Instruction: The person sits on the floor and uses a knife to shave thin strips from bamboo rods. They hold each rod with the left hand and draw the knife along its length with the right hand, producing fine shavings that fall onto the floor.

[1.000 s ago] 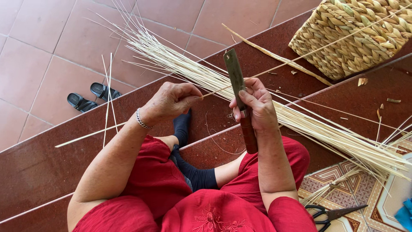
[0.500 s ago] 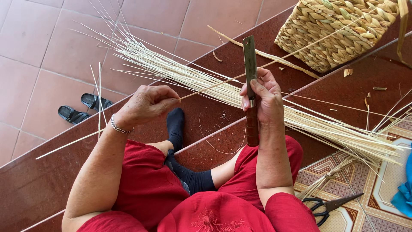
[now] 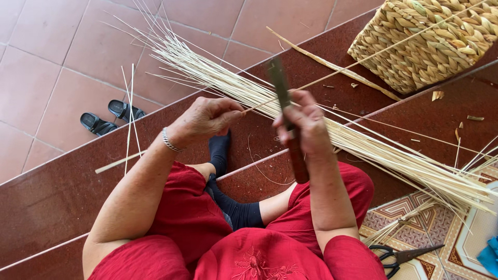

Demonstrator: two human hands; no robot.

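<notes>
1. Red-brown stone steps run diagonally under us, with terracotta floor tiles below and a patterned mat at our right.
2. We sit on the step in red clothing, a dark sock showing between our knees.
3. Our right hand is closed around a long knife — dark blade pointing up and away, reddish handle running down toward our lap. Its long axis stands close to upright in the view.
4. Our left hand has its fingertips pinched together on a single thin reed strip; that strip runs up and to the right from the pinch, crosses just behind the blade and carries on over the woven basket.
5. So the strip lies across the knife at a steep angle, and the crossing sits just right of the left pinch, above the right hand's grip.
6. A large bundle of pale reed splints lies on the step beneath both hands, its long axis slanting from upper left to lower right.
7. Farther off — a pair of black sandals on the tiles, and scissors on the mat.
</notes>
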